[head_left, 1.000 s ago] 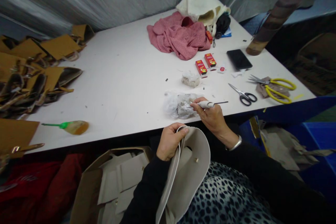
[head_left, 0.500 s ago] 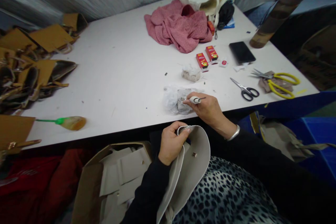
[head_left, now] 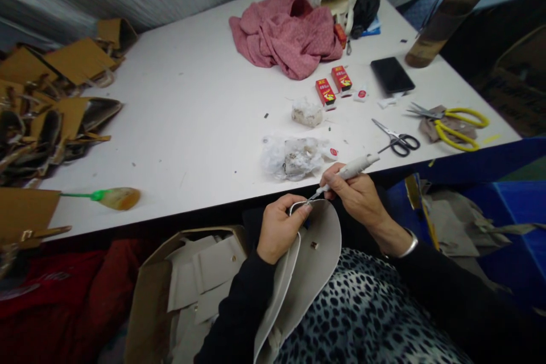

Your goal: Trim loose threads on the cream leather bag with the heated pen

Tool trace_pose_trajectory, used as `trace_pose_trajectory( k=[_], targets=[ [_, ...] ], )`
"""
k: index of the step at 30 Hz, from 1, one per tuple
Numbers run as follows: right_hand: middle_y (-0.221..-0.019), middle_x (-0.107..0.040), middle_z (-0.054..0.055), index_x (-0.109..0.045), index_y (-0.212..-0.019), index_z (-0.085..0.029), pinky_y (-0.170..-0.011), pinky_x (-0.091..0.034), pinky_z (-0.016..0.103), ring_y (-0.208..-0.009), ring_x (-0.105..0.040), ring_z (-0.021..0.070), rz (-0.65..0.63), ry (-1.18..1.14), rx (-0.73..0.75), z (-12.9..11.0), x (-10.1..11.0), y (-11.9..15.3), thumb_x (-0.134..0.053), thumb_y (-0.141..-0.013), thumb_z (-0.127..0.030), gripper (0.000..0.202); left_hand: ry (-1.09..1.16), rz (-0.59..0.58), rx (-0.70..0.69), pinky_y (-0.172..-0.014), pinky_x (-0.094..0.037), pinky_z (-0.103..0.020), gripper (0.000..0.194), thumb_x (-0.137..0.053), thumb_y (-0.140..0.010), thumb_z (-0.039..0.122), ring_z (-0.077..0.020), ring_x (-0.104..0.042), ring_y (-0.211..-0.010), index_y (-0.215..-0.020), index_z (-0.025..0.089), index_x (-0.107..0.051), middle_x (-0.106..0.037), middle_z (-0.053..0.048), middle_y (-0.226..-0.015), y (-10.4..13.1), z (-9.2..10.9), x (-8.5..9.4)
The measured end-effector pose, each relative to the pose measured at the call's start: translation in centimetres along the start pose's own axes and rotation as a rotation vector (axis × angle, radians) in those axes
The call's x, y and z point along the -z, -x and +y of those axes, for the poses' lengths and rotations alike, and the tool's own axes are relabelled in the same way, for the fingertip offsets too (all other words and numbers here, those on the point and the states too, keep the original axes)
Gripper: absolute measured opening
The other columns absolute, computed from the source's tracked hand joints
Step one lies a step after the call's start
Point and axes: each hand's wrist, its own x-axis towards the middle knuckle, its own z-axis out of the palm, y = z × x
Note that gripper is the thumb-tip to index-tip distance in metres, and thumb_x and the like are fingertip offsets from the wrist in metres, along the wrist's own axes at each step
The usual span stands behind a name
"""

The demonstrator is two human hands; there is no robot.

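My left hand (head_left: 282,228) pinches the top edge of a beige leather-like bag (head_left: 318,264), whose curved panels stand apart and show a small metal stud inside. My right hand (head_left: 359,198) grips a white pen-shaped tool (head_left: 355,167) with a thin metal tip and a dark cord or rod at its rear. Its tip meets the bag's edge right beside my left fingertips. Just beyond, on the table, lies a crumpled clear plastic bag (head_left: 273,156) around a stained greyish lump; a smaller wrapped lump (head_left: 307,114) sits behind it.
On the white table (head_left: 191,102) are two red boxes (head_left: 326,92), black-handled scissors (head_left: 396,139), yellow-handled scissors (head_left: 456,125), a phone (head_left: 392,75) and a green-tipped bottle (head_left: 119,198). Brown bags (head_left: 77,62) crowd the left. A carton (head_left: 149,307) of beige pieces stands below.
My right hand has drawn the white tool back from the plastic-wrapped lump and brought its tip down to the bag's edge. My left hand keeps its hold there.
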Motion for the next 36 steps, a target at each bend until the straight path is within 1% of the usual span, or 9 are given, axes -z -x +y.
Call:
trace_pose_trajectory(
  k=[11, 15, 18, 21, 24, 26, 29, 32, 36],
  targets=[
    [-0.065, -0.063, -0.001, -0.07, -0.086, -0.018, -0.057, -0.047, 0.025, -0.057, -0.06, 0.0125, -0.045, 0.036, -0.007, 0.9, 0.7, 0.8, -0.061, -0.1, -0.054, 0.04, -0.049, -0.015, -0.034, -0.067, -0.045, -0.027, 0.018, -0.075, -0.083, 0.033, -0.0161, -0.059, -0.068, -0.09, 0.017, -0.079, -0.072, -0.003, -0.077, 0.4, 0.1, -0.4],
    [-0.067, -0.063, 0.0, -0.069, -0.085, -0.018, -0.058, -0.048, 0.025, -0.059, -0.06, 0.0125, -0.098, 0.059, 0.032, 0.5, 0.7, 0.7, -0.059, -0.101, -0.052, 0.04, -0.069, -0.025, -0.064, -0.069, -0.046, -0.027, 0.015, -0.075, -0.084, 0.03, -0.017, -0.061, -0.071, -0.09, 0.017, -0.079, -0.074, -0.003, -0.079, 0.5, 0.2, -0.4],
    [-0.07, -0.064, 0.0, -0.069, -0.084, -0.018, -0.059, -0.048, 0.025, -0.06, -0.06, 0.012, -0.139, 0.083, 0.058, 0.2, 0.6, 0.5, -0.058, -0.102, -0.048, 0.037, -0.061, -0.037, -0.073, -0.069, -0.046, -0.027, 0.014, -0.074, -0.084, 0.03, -0.0173, -0.062, -0.071, -0.087, 0.017, -0.079, -0.073, -0.003, -0.078, 0.5, 0.2, -0.4],
    [-0.073, -0.065, 0.0, -0.068, -0.085, -0.018, -0.06, -0.049, 0.026, -0.061, -0.06, 0.012, -0.177, 0.076, 0.073, 0.0, 0.5, 0.5, -0.059, -0.102, -0.045, 0.034, -0.044, -0.033, -0.066, -0.069, -0.046, -0.028, 0.012, -0.074, -0.082, 0.028, -0.0175, -0.061, -0.07, -0.083, 0.018, -0.079, -0.072, -0.003, -0.075, 0.5, 0.2, -0.4],
    [-0.071, -0.064, 0.0, -0.068, -0.086, -0.019, -0.061, -0.049, 0.026, -0.063, -0.061, 0.0126, -0.209, 0.055, 0.085, 0.1, 0.4, 0.6, -0.06, -0.102, -0.044, 0.03, -0.018, -0.027, -0.055, -0.067, -0.045, -0.028, 0.01, -0.074, -0.08, 0.027, -0.0171, -0.059, -0.067, -0.08, 0.018, -0.078, -0.07, -0.003, -0.072, 0.4, 0.2, -0.3],
    [-0.072, -0.065, 0.0, -0.069, -0.087, -0.02, -0.063, -0.05, 0.027, -0.065, -0.062, 0.0136, -0.204, 0.041, 0.101, 0.4, 0.2, 1.0, -0.061, -0.101, -0.043, 0.028, 0.011, -0.016, -0.045, -0.066, -0.044, -0.028, 0.01, -0.075, -0.079, 0.028, -0.0169, -0.058, -0.066, -0.079, 0.018, -0.078, -0.069, -0.002, -0.071, 0.4, 0.2, -0.1],
    [-0.077, -0.067, 0.001, -0.07, -0.089, -0.021, -0.067, -0.053, 0.029, -0.071, -0.064, 0.0155, -0.155, 0.023, 0.142, 1.2, -0.2, 1.7, -0.061, -0.101, -0.043, 0.027, 0.036, 0.004, -0.036, -0.065, -0.044, -0.028, 0.012, -0.077, -0.078, 0.03, -0.0172, -0.057, -0.065, -0.078, 0.018, -0.078, -0.069, -0.003, -0.069, 0.4, -0.1, 0.1],
    [-0.081, -0.069, 0.002, -0.071, -0.09, -0.021, -0.071, -0.055, 0.03, -0.075, -0.066, 0.0162, -0.13, 0.0, 0.163, 1.9, -0.5, 2.3, -0.059, -0.103, -0.041, 0.026, 0.036, 0.01, -0.031, -0.065, -0.043, -0.028, 0.012, -0.077, -0.077, 0.03, -0.0173, -0.057, -0.066, -0.078, 0.018, -0.078, -0.07, -0.003, -0.071, 0.4, -0.3, 0.2],
    [-0.08, -0.07, 0.003, -0.072, -0.089, -0.021, -0.073, -0.056, 0.031, -0.076, -0.067, 0.0167, -0.128, -0.019, 0.155, 1.7, -0.7, 2.0, -0.062, -0.101, -0.042, 0.026, 0.047, 0.0, -0.017, -0.065, -0.042, -0.027, 0.013, -0.077, -0.077, 0.03, -0.0163, -0.056, -0.066, -0.077, 0.017, -0.078, -0.069, -0.003, -0.071, 0.3, -0.2, 0.3]
  ],
)
